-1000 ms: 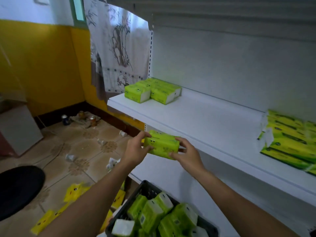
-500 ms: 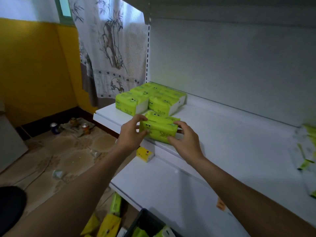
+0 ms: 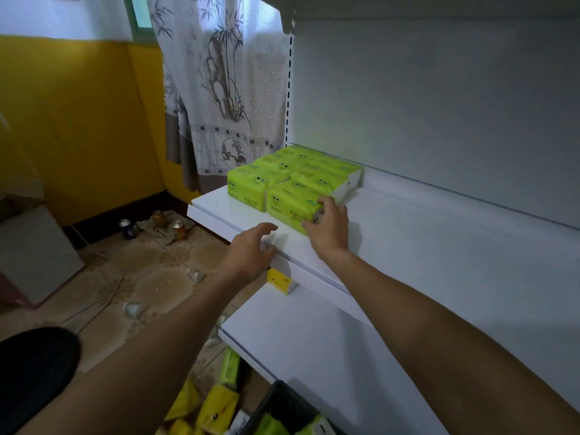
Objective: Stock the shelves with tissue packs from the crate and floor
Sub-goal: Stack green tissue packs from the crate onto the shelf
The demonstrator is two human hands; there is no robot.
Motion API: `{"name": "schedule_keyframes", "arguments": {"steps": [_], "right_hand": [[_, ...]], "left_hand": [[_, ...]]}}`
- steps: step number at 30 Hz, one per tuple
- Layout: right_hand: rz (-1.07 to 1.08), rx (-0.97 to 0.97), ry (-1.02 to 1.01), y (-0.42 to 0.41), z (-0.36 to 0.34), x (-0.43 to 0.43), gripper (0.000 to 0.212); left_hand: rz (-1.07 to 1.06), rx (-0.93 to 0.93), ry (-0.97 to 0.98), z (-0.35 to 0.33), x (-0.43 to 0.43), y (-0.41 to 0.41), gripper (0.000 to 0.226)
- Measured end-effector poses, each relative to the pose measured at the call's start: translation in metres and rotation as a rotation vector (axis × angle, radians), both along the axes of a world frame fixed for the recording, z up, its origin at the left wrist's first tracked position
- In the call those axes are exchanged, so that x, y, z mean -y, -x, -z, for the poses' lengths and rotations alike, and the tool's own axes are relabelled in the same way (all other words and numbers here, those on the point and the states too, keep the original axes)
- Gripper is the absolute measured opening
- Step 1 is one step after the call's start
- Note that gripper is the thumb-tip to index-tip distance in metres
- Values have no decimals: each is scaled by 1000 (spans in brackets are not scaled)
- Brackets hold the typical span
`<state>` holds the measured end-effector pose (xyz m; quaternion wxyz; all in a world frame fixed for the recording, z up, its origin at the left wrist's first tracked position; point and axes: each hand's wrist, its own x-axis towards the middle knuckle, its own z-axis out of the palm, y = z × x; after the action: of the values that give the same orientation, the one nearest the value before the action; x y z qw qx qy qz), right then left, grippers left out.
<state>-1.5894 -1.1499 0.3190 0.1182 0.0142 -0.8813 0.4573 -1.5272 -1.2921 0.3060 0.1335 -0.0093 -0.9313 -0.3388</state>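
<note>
Gripping tissue pack (image 3: 290,208) on white shelf (image 3: 433,246), right hand (image 3: 329,232), left hand (image 3: 248,254) relaxed, yellow wall (image 3: 72,120)

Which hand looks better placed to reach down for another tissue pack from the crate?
Left, probably. The left hand is empty, with relaxed fingers, at the front edge of the shelf. The right hand grips the green pack on that shelf. The crate sits below.

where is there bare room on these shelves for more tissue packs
Upper shelf: bare from the right hand on the front green pack rightward, up to the back panel. Lower shelf: bare right of the yellow pack. Crowded: the upper shelf's left end, filled by green packs.
</note>
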Motion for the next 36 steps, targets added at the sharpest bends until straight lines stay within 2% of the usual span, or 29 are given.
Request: {"name": "schedule_keyframes", "arguments": {"steps": [5,10,15,17,20,26,36], "right_hand": [[-96,59,49,-8,-4,-2,65],[-39,93,22,-59,-15,-22,54],[19,-119,-96,-131,4,-41,41],[62,-132,-85,-163,21,-45,37],[115,17,-61,-209,59,-48,35],[51,243,-58,-266,146,-52,38],[8,531,-87,-280,259,-67,43]], "left_hand": [[26,9,47,-2,-7,-3,33],[82,87,39,-13,-11,-31,36],[110,-41,-6,4,-25,-70,36],[96,-103,-12,21,-28,-95,35],[138,-7,-35,54,-28,-141,32],[156,209,-25,124,-25,-193,34],[161,486,-91,236,-51,-232,34]]}}
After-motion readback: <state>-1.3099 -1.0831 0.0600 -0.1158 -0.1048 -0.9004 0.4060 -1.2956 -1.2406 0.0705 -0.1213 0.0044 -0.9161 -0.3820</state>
